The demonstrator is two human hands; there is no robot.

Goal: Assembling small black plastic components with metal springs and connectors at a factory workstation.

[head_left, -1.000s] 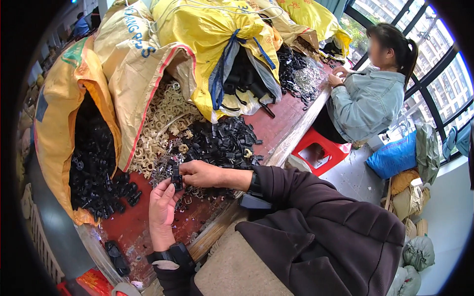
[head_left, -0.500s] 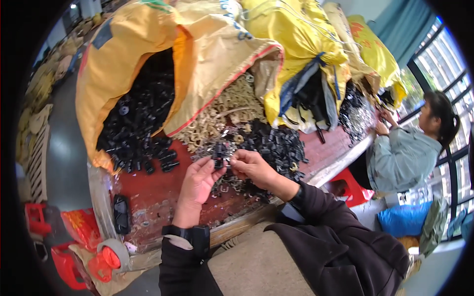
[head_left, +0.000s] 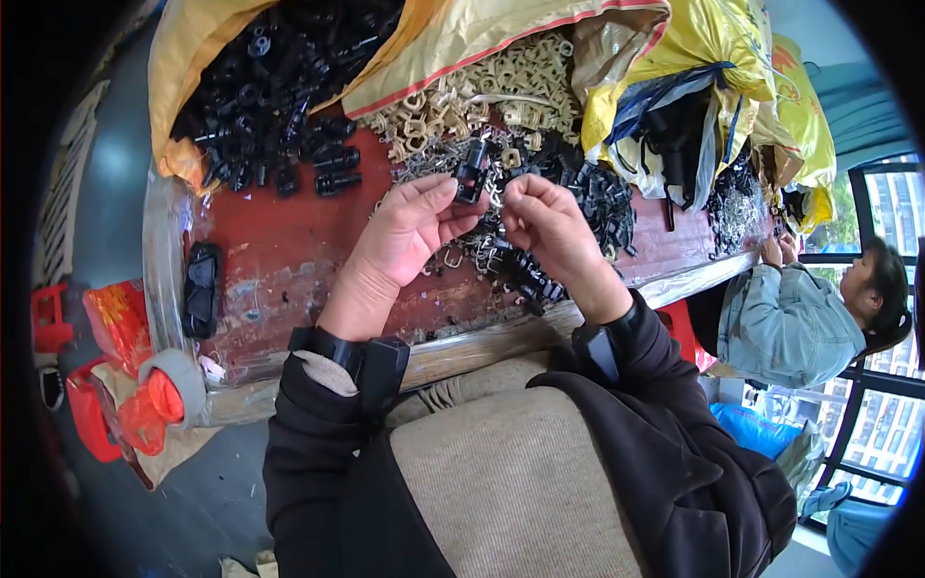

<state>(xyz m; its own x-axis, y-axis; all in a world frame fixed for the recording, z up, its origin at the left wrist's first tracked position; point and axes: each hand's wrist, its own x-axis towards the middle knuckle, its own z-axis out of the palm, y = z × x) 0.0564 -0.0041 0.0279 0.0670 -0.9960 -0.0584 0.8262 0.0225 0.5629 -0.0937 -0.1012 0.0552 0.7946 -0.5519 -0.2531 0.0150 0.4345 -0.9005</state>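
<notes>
My left hand (head_left: 416,229) pinches a black cylindrical plastic part (head_left: 471,173) upright between thumb and fingers, above the red tabletop. Just to its right, my right hand (head_left: 554,226) has its thumb and fingers pressed together; whatever they hold, if anything, is too small to make out. Behind and under the hands lie small metal hooks (head_left: 436,159) and a heap of small black pieces (head_left: 602,197). Beige ring-shaped parts (head_left: 520,82) spill from a sack beyond them. More black cylindrical parts (head_left: 252,111) spread out of an orange-yellow sack at the far left.
A black case (head_left: 202,289) lies at the table's left edge. Yellow sacks (head_left: 703,48) line the back. On the right, another person (head_left: 795,313) handles parts by a metal heap (head_left: 740,217). Red bags and a grey ring-shaped roll (head_left: 183,380) are at the lower left.
My hands have moved apart slightly; the right has drawn back from the black part, which stays in my left hand. The view has tilted, so the table sits higher in it.
</notes>
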